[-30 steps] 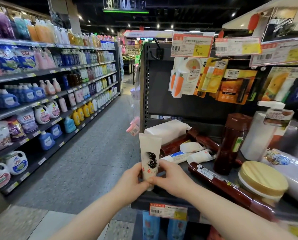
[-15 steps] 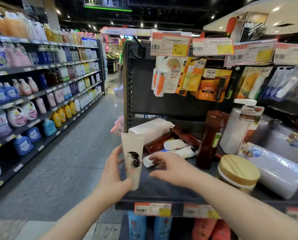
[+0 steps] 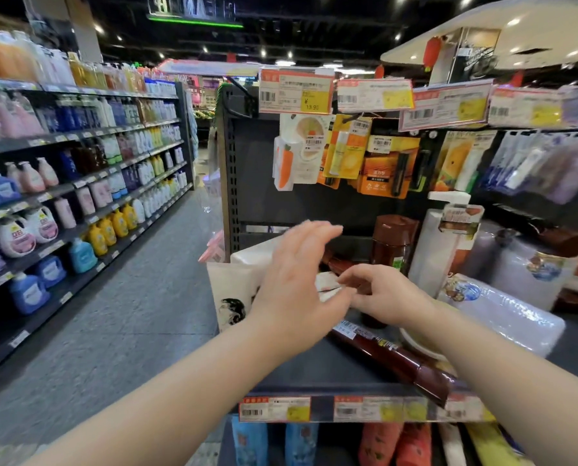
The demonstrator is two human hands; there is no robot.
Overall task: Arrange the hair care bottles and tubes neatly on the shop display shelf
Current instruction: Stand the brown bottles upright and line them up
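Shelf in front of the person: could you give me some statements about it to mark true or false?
1. The cream tube with a drawn head stands upright at the left end of the shelf. True.
2. The left hand grips that tube. False: it is open with fingers spread and holds nothing.
3. A brown bottle stands beside the white pump bottle. True.
4. The long brown tube at the front stands upright. False: it lies flat.

Grey speckled floor (image 3: 119, 314), stocked aisle shelving (image 3: 89, 183), dark ceiling (image 3: 314, 31), spotlights (image 3: 289, 54)
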